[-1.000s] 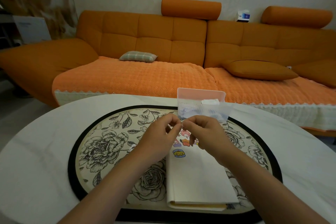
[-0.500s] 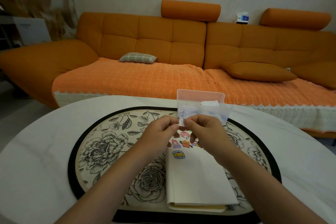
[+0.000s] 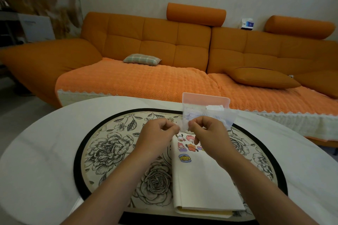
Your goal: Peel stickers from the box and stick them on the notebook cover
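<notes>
While fingers (image 3: pixel 173 130) of left hand (image 3: pixel 157 134) and right hand (image 3: pixel 208 134) pinch one sticker (image 3: pixel 184 124), they screen the box (image 3: pixel 205 101) beyond the notebook (image 3: pixel 203 181).

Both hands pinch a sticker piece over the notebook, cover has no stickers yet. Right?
The notebook cover isn't bare: head view shows several stickers at its far end. The left hand and right hand do pinch a sticker piece over it.

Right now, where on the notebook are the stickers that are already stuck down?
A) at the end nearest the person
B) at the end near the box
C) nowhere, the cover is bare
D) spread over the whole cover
B: the stickers cluster at the far end of the notebook, next to the box; the near part is plain.
</notes>
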Motion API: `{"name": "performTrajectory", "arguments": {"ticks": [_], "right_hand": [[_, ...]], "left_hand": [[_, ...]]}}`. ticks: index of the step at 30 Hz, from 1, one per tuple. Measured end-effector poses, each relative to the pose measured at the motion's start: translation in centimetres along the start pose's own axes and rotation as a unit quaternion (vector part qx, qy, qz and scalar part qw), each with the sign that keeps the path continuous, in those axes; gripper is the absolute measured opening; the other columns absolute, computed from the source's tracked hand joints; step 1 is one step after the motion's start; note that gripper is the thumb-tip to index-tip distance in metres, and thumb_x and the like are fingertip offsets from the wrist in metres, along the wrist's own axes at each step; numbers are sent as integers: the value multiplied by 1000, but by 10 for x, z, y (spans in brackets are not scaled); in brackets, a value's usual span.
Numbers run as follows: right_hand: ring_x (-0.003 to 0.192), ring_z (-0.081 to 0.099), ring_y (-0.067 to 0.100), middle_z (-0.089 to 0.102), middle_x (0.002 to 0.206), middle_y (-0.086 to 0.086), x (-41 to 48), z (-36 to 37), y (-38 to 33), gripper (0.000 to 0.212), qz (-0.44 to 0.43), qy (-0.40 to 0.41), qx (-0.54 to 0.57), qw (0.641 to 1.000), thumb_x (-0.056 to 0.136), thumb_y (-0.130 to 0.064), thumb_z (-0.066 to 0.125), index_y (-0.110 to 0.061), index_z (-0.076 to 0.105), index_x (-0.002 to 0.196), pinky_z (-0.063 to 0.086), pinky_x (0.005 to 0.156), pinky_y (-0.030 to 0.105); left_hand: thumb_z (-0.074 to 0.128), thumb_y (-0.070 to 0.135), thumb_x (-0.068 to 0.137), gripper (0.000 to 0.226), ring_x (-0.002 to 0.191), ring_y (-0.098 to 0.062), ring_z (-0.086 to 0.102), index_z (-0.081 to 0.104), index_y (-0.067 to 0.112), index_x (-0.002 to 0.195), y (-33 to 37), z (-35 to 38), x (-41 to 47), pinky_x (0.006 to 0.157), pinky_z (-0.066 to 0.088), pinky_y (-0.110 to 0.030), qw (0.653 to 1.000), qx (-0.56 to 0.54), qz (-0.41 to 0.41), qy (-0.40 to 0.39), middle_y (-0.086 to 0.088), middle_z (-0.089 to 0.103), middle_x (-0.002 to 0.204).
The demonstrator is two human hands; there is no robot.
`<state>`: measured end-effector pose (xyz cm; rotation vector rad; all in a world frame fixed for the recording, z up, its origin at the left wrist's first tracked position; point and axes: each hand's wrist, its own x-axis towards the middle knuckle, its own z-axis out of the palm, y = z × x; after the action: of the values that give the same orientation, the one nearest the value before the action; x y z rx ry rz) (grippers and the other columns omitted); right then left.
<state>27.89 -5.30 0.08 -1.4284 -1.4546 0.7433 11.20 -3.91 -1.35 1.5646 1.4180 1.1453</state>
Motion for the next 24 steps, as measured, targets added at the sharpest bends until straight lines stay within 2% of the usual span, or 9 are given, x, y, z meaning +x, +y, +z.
{"name": "performTrajectory", "arguments": {"ticks": [4, 7, 11, 14, 17, 20, 24], "right_hand": [[43, 53, 4, 70, 70, 3, 8, -3, 5, 16, 10, 36, 6, 999, 96, -21, 63, -11, 71, 86, 39, 39, 16], [46, 56, 10, 74, 73, -2, 26, -8, 7, 12, 7, 82, -3, 997, 95, -20, 65, -16, 73, 86, 44, 44, 20], [55, 64, 13, 74, 73, -10, 69, -11, 14, 10, -24, 131, -140, 981, 92, -29, 68, -27, 74, 84, 59, 55, 37], [59, 60, 7, 72, 78, -11, 101, -9, 17, 12, -44, 144, -268, 951, 92, -32, 65, -26, 76, 92, 46, 52, 26], [70, 60, 7, 74, 96, -9, 120, -8, 17, 21, -35, 117, -363, 924, 92, -33, 66, -26, 73, 110, 38, 53, 21], [79, 63, 10, 73, 104, -9, 119, -7, 15, 28, -41, 91, -369, 924, 92, -36, 68, -26, 70, 118, 42, 57, 21], [68, 61, 2, 72, 102, -17, 86, -5, 9, 21, -95, 79, -317, 940, 94, -29, 67, -30, 70, 114, 48, 62, 23]], "left_hand": [[73, 34, 86, 15, 66, -10, 64, 74, 27, 72, -5, -9, 6, 69, 52, -29, 999, 16, -14, 24, 14, 66, 61], [70, 35, 87, 16, 68, -12, 65, 72, 29, 72, -9, -13, 12, 67, 52, -29, 999, 29, -27, 24, 13, 67, 65], [63, 32, 89, 20, 68, -17, 65, 68, 25, 71, -11, -14, 17, 74, 56, -39, 999, 29, -28, -16, 8, 72, 75], [60, 33, 90, 22, 63, -16, 62, 66, 22, 72, -12, -14, 17, 74, 57, -42, 999, 38, -23, -28, 5, 72, 76], [58, 31, 90, 21, 61, -15, 61, 65, 21, 73, -12, -16, 18, 73, 57, -42, 998, 40, -24, -32, 2, 73, 77], [57, 31, 89, 21, 61, -14, 59, 65, 20, 74, -11, -17, 18, 72, 57, -42, 998, 45, -22, -37, 0, 73, 78], [57, 28, 89, 21, 58, -14, 57, 65, 19, 73, -8, -17, 17, 67, 56, -39, 999, 27, -24, -40, 7, 71, 72]]}}
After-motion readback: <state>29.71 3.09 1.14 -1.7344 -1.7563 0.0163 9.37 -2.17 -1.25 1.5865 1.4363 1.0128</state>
